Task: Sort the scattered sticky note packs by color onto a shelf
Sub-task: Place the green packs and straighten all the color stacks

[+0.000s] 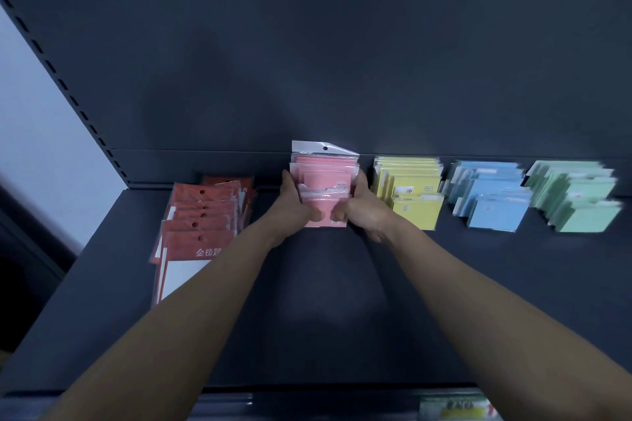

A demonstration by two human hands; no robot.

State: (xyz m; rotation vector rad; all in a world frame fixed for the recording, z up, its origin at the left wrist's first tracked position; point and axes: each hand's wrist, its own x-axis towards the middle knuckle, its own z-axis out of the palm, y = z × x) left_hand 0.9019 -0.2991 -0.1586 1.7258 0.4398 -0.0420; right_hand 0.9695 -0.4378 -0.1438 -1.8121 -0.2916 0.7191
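Observation:
A stack of pink sticky note packs [325,178] in clear wrappers sits near the back of the dark shelf [307,301]. My left hand [297,202] presses against its left side and my right hand [359,208] against its right side, thumbs on the front pack. To the right lie a yellow stack [410,191], then a blue stack [489,198], then a green stack [578,198]. On the left lies a fanned row of red packs [201,219] with white cards inside.
The shelf's dark back panel [307,61] rises right behind the stacks. A slotted upright [68,92] bounds the left side. A label strip with a green and yellow tag [455,407] runs along the front edge.

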